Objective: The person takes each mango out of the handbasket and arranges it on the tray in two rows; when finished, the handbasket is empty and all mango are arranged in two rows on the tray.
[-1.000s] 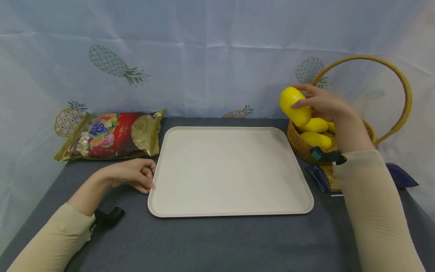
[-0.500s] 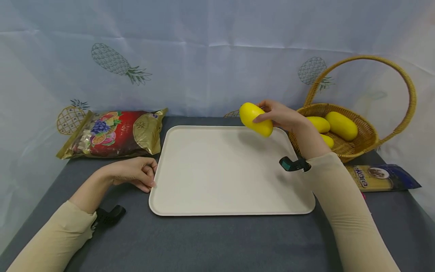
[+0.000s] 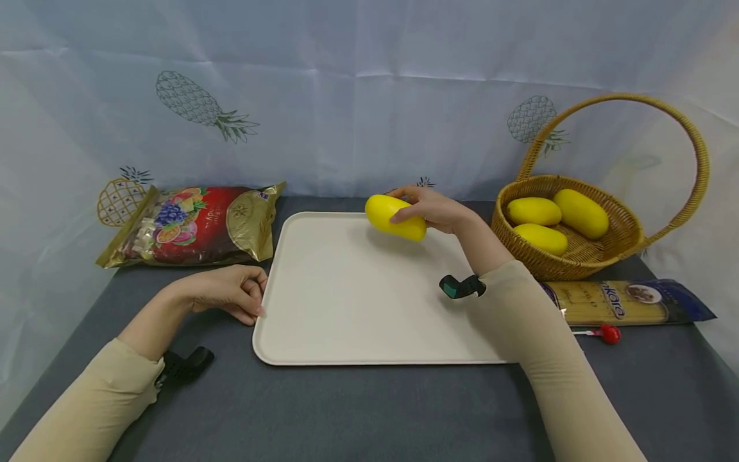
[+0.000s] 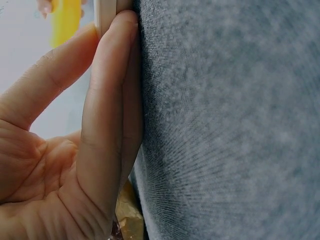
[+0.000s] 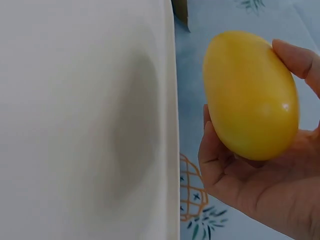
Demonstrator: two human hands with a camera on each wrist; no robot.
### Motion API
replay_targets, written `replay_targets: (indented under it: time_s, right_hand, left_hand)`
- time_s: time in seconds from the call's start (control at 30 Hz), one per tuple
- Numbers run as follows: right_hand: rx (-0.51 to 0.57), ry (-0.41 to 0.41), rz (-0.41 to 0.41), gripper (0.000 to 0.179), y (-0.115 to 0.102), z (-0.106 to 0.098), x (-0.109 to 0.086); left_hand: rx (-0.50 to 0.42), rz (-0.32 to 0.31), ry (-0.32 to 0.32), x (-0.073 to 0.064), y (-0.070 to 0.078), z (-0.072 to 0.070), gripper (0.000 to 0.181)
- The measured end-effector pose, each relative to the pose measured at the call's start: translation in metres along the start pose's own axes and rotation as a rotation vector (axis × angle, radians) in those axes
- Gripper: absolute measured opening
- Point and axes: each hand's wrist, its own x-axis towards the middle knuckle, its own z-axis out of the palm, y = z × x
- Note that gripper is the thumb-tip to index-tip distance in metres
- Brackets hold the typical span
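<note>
In the head view my right hand (image 3: 439,212) grips a smooth yellow mango (image 3: 392,217) above the far side of a cream tray (image 3: 352,289). The right wrist view shows the mango (image 5: 250,95) between thumb and fingers, its shadow falling on the tray (image 5: 60,120). On the tray's left side, my left hand (image 3: 228,294) pinches the rim; up close in the left wrist view, the thumb lies over the rim (image 4: 106,17) and the fingers come up from below. A wicker basket (image 3: 531,264) at the right holds three more yellow mangoes (image 3: 580,213).
Behind my left hand lies a red and gold candy bag (image 3: 202,224). Before the basket, whose tall handle (image 3: 700,160) arches up, is a long pasta pack (image 3: 623,303), with a red lollipop (image 3: 609,333) nearer me. A pineapple-print curtain (image 3: 358,128) hangs behind the dark cloth (image 3: 346,410).
My right hand has carried the mango leftward from over the basket to above the tray's far part, uncovering the basket, pasta pack and lollipop. The left hand stays at the tray rim.
</note>
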Motion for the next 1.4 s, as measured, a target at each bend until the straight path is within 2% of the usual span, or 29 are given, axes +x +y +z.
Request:
replay_targets:
  time_s: [0.3,0.6,0.87,1.03,1.27,1.4]
  right_hand:
    - [0.025,-0.06,-0.001,0.06,-0.007,0.025,0.017]
    - [0.038,-0.038,0.035,0.059,-0.008,0.042,0.037]
    - [0.115,-0.058,0.035,0.055,-0.007,0.051,0.047]
    - [0.17,-0.073,0.067,0.053,-0.008,0.055,0.055]
    - [0.168,-0.035,0.145,0.064,-0.01,0.06,0.066]
    - [0.175,-0.03,0.148,0.065,-0.013,0.064,0.07]
  left_hand:
    - [0.0,0.002,0.003,0.0,0.0,0.0,0.043]
    - [0.002,-0.001,-0.001,-0.001,0.001,0.001,0.043]
    - [-0.003,0.0,-0.008,0.0,0.001,0.001,0.042]
    - [-0.007,0.001,-0.014,0.0,0.0,0.001,0.042]
    - [-0.005,0.003,-0.016,0.001,0.001,0.001,0.043]
    - [-0.002,0.001,-0.018,0.0,0.002,0.001,0.043]
